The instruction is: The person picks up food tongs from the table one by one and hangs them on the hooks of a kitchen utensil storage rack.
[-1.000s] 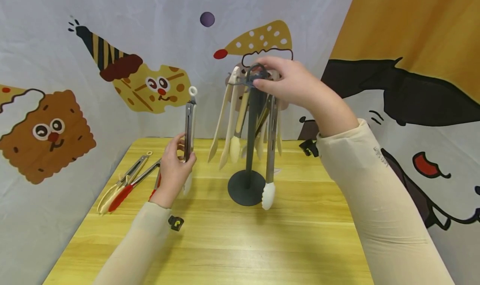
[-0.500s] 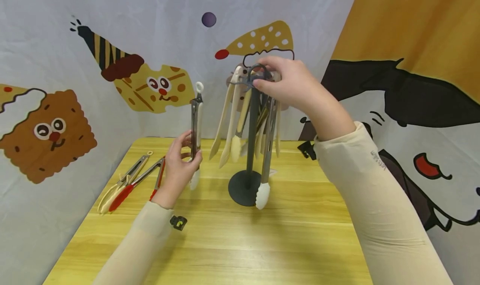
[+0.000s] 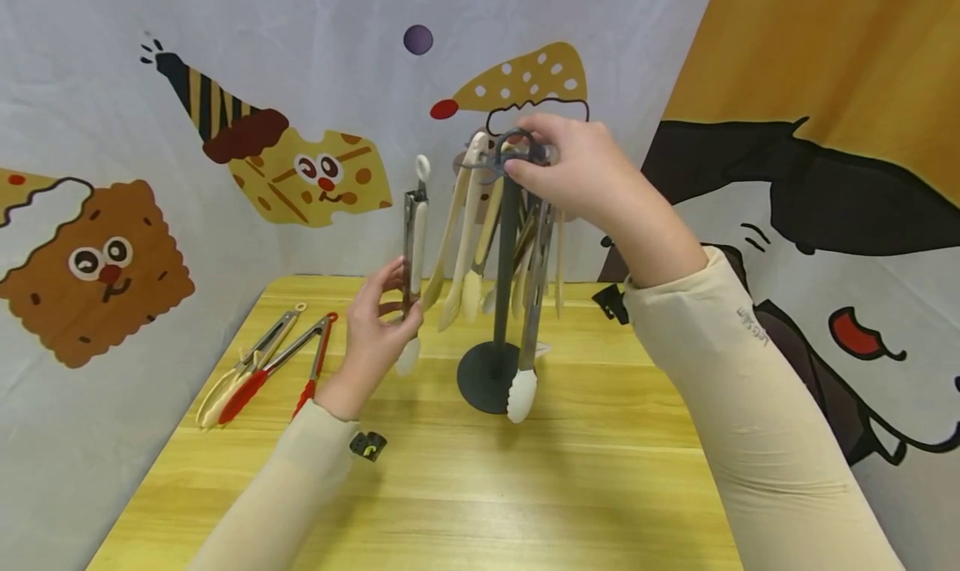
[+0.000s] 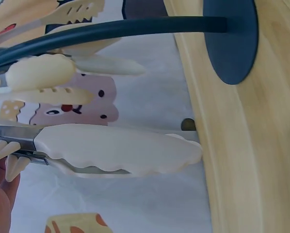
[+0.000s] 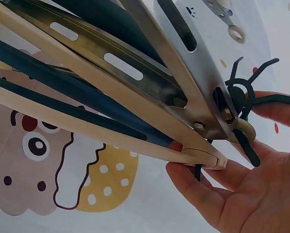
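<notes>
My left hand point(image 3: 382, 325) holds metal tongs point(image 3: 417, 237) with white scalloped heads point(image 4: 116, 148), upright with the ring end up, just left of a dark stand point(image 3: 504, 262). The heads point down, above the table. At the stand's top, my right hand point(image 3: 581, 167) pinches the hooked crown point(image 5: 237, 97) with thumb and fingers. Several tongs hang from its hooks, among them cream tongs point(image 3: 457, 254) at the left and long metal tongs with a white head point(image 3: 522, 396) at the front. The right hand hides part of the crown in the head view.
Red-tipped tongs point(image 3: 243, 396) lie spread apart on the left of the wooden table point(image 3: 480, 504), beside cream-tipped tongs point(image 3: 258, 338). The stand's round base point(image 3: 480, 379) rests near the table's middle. A printed cloth point(image 3: 330, 54) hangs close behind.
My left hand has carried the tongs to the right and slightly up, closer to the stand. The front hanging tongs have shifted a little left. The right hand stays at the crown.
</notes>
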Motion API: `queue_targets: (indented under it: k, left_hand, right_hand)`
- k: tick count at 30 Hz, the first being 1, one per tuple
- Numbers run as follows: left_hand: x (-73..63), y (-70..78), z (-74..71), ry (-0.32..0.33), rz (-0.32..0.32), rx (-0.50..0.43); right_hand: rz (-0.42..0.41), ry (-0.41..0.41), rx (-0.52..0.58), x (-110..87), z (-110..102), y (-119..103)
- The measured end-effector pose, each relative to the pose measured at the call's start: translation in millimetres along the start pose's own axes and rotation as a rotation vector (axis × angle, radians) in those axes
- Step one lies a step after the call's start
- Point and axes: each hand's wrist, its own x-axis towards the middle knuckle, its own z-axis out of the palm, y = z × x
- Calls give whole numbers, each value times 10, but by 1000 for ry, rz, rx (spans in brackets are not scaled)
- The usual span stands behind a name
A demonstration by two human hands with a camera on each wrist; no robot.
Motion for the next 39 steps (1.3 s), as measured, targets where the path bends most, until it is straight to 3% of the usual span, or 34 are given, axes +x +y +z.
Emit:
queue_targets:
  k: [6, 21, 27, 34, 39]
  left_hand:
    - [54, 81, 32, -11, 41, -47]
    - [69, 142, 84, -26, 44, -42]
    - [61, 141, 102, -35, 53, -52]
    - [65, 167, 101, -48, 51, -62]
    - [62, 183, 106, -53, 40, -42]
  right_hand:
    - [2, 1, 5, -6, 3, -2]
    - [13, -25, 8, 18, -4, 6]
    - [13, -48, 58, 41, -25, 43]
    - [-85, -59, 138, 103, -32, 173]
    - [-134, -103, 258, 155, -28, 268]
